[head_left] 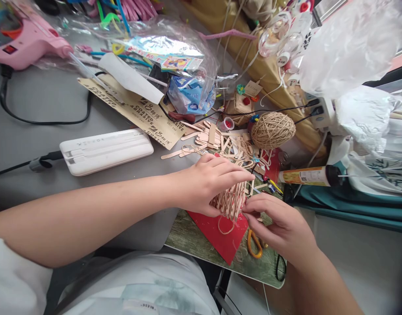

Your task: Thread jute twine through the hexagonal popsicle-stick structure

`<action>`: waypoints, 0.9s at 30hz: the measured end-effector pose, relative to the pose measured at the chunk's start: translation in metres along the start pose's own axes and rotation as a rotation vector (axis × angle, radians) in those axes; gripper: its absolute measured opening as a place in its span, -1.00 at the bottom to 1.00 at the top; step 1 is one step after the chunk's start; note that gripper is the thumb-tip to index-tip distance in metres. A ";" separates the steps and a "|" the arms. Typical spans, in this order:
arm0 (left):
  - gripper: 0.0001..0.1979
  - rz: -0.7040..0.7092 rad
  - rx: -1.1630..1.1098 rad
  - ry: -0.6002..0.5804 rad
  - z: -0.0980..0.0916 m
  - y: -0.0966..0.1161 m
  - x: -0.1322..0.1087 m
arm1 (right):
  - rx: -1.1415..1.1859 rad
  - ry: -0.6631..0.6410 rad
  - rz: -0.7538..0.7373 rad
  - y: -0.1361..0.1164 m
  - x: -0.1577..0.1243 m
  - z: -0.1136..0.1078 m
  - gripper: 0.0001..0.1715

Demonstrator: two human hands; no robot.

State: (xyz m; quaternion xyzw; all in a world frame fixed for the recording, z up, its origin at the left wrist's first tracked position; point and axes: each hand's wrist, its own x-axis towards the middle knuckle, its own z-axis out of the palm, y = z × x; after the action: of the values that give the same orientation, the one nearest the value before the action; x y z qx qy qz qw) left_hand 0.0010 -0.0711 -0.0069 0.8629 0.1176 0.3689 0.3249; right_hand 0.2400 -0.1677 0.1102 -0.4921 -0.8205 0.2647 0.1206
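Observation:
A small basket-like piece of wooden sticks (232, 202) stands over a red sheet (225, 238). My left hand (210, 181) is wrapped round its far and left sides, thumb in front and fingers across the top. My right hand (273, 218) is at its right side, thumb and index finger pinched at the lower edge; whatever lies between the fingertips is too small to make out. A loop of twine (226, 231) lies on the red sheet in front of the piece. Orange-handled scissors (254, 244) rest just below my right hand.
Loose wooden sticks (209, 135), a twine ball (273, 130) and a small red-filled cup (227, 124) lie beyond my hands. At the left are a white power bank (105, 151), sandpaper (135, 111) and a pink glue gun (30, 39). A labelled canister (305, 176) lies at the right.

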 end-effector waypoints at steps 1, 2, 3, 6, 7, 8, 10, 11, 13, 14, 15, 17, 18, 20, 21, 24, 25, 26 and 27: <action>-0.11 0.000 0.000 -0.001 0.000 0.000 0.000 | 0.004 -0.007 -0.008 0.000 0.001 0.001 -0.74; -0.12 0.003 -0.001 -0.001 0.000 0.000 0.000 | 0.010 -0.012 -0.014 -0.001 0.002 0.002 -0.73; -0.12 0.008 -0.002 -0.001 0.001 0.000 0.000 | 0.014 -0.016 -0.016 -0.001 0.002 0.003 -0.73; -0.13 0.018 -0.005 0.003 0.002 0.000 0.000 | 0.014 0.006 -0.003 -0.002 0.003 0.004 -0.72; -0.14 0.017 -0.004 0.007 0.002 0.000 0.000 | 0.016 0.021 0.004 -0.001 0.002 0.003 -0.72; -0.17 0.016 -0.001 0.007 0.002 0.000 0.000 | 0.019 0.029 0.012 -0.001 0.002 0.003 -0.72; -0.21 0.016 0.005 0.007 0.001 0.001 0.000 | 0.029 0.030 0.025 0.001 0.000 0.002 -0.72; -0.21 0.015 0.008 0.007 0.001 0.001 0.000 | 0.037 0.027 0.026 0.001 -0.001 0.002 -0.71; -0.20 0.016 0.012 0.001 0.000 0.001 0.000 | 0.056 0.031 0.017 0.003 -0.002 0.002 -0.67; -0.19 0.014 0.014 -0.005 0.000 0.001 0.000 | 0.064 0.033 0.012 0.003 -0.002 0.003 -0.65; -0.18 0.011 0.014 -0.012 0.000 0.002 0.000 | 0.069 0.038 0.007 0.004 -0.002 0.004 -0.64; -0.17 0.009 0.013 -0.019 -0.001 0.002 0.000 | 0.068 0.042 -0.001 0.005 -0.002 0.006 -0.62; -0.17 0.009 0.014 -0.017 -0.001 0.002 0.000 | 0.066 0.046 -0.002 0.005 -0.002 0.008 -0.62; -0.18 0.011 0.016 -0.011 -0.001 0.002 0.000 | 0.073 0.057 -0.006 0.006 -0.003 0.009 -0.61; -0.18 0.012 0.017 -0.011 -0.001 0.002 0.000 | 0.081 0.066 -0.004 0.006 -0.004 0.009 -0.61; -0.17 0.010 0.019 -0.010 0.000 0.001 0.000 | 0.104 0.088 0.006 0.007 -0.005 0.009 -0.60; -0.17 0.010 0.022 -0.005 0.001 0.001 0.000 | 0.109 0.094 0.010 0.008 -0.005 0.010 -0.61; -0.16 0.009 0.026 0.001 0.001 0.001 -0.001 | 0.112 0.099 0.017 0.008 -0.005 0.010 -0.62; -0.15 0.007 0.028 0.007 0.002 0.001 -0.001 | 0.115 0.100 0.024 0.009 -0.005 0.012 -0.63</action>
State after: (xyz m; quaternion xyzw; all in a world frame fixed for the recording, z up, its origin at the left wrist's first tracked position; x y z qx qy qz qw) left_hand 0.0016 -0.0730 -0.0076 0.8665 0.1206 0.3713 0.3112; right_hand 0.2434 -0.1725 0.0958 -0.5068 -0.7909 0.2880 0.1865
